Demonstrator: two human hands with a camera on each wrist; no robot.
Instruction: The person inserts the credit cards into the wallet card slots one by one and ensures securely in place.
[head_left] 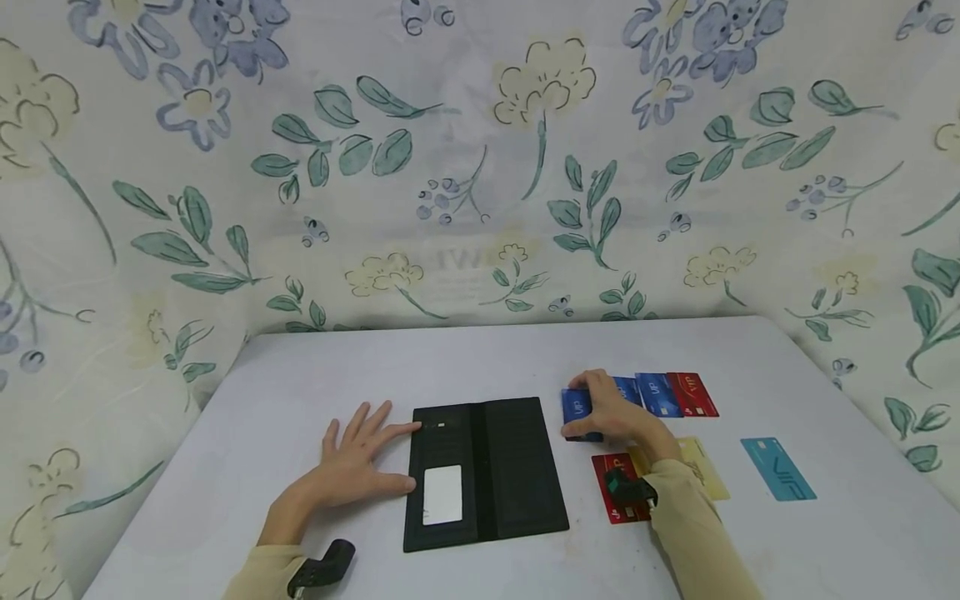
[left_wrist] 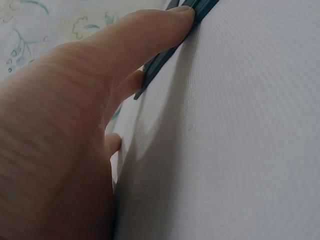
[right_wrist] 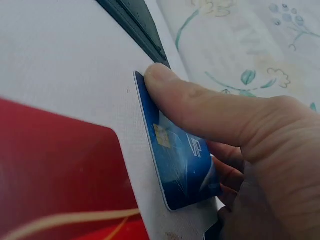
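A black wallet (head_left: 525, 467) lies spread flat on the white table, with a white rectangle (head_left: 442, 496) showing in its left half. My left hand (head_left: 351, 467) has its fingers spread; thumb and index fingertip touch the wallet's left edge. In the left wrist view the thumb (left_wrist: 165, 25) rests on that dark edge. To the wallet's right, my right hand (head_left: 617, 415) pinches a blue bank card (head_left: 576, 405) between thumb and fingers. The right wrist view shows this card (right_wrist: 175, 160) with its gold chip, the thumb at one end and the other fingers partly hidden behind it.
Beside the right hand lie another blue card (head_left: 658, 393) and a red card (head_left: 693, 394) in a row. Nearer me are a red card (head_left: 611, 479) and a yellow card (head_left: 705, 471), partly under the right wrist. A teal VIP card (head_left: 778, 469) lies farther right. Floral cloth (head_left: 480, 167) hangs behind the table.
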